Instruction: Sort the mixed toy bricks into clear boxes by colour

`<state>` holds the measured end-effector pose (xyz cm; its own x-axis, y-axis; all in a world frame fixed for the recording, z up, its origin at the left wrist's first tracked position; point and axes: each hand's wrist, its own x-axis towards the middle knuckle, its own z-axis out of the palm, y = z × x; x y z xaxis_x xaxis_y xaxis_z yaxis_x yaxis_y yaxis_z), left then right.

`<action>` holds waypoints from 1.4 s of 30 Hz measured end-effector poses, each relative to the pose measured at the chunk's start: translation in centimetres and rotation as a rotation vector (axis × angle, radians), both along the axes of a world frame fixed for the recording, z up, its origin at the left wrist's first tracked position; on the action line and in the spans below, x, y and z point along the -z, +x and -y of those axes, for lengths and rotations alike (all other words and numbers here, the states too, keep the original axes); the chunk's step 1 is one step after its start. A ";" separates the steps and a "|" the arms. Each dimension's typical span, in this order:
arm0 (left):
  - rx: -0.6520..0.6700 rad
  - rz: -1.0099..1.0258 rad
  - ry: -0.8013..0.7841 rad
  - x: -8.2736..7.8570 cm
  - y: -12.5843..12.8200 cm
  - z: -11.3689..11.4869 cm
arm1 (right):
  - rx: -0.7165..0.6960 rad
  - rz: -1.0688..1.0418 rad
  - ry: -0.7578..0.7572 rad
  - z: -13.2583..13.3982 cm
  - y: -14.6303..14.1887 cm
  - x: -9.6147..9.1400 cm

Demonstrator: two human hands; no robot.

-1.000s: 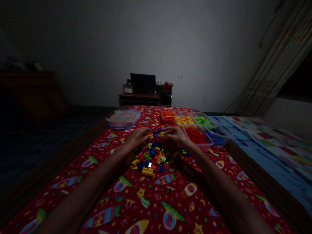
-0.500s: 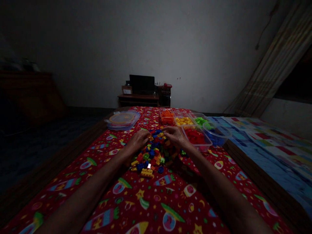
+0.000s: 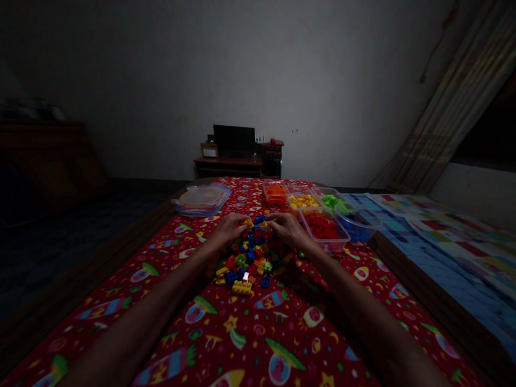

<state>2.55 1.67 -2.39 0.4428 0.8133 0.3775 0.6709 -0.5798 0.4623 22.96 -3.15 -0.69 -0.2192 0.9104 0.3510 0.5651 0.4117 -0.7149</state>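
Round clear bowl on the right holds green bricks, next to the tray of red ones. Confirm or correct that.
Wrong colour: in the head view the round clear bowl holds blue bricks, not green. It does stand next to the clear tray of red bricks.

Our bare left hand (image 3: 229, 229) and bare right hand (image 3: 288, 229) rest on the far edge of a heap of multicoloured plastic toy bricks (image 3: 250, 257), on a red rocket-print bedsheet (image 3: 226, 344). A clear plastic tub of red bricks (image 3: 323, 228) sits just beyond our right hand.
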 end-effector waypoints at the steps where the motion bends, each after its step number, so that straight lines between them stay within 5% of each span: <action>1: -0.002 0.070 -0.079 -0.5 0.2 0.1 | -0.011 0.009 -0.015 0.0 0.0 0.1; 8: 0.136 0.339 -0.434 -1.6 1.7 1.7 | -0.241 0.114 0.094 0.6 -0.7 0.3; 15: 0.103 0.374 -0.557 -0.8 2.0 1.5 | -0.188 0.254 0.152 0.7 -0.8 0.4; 24: 0.131 0.425 -0.489 -1.4 1.5 1.5 | 0.048 0.111 0.069 0.1 1.3 -0.9; 33: 0.112 0.435 -0.341 -2.6 -0.5 0.8 | 0.515 0.079 0.019 -9.1 9.7 -4.5; 37: 0.078 0.354 -0.270 -3.0 -0.8 1.1 | 0.535 0.074 -0.091 -11.7 10.7 -5.4; 42: -0.035 0.219 -0.165 -3.4 -1.7 1.0 | 0.453 -0.015 -0.039 -9.6 10.3 -4.9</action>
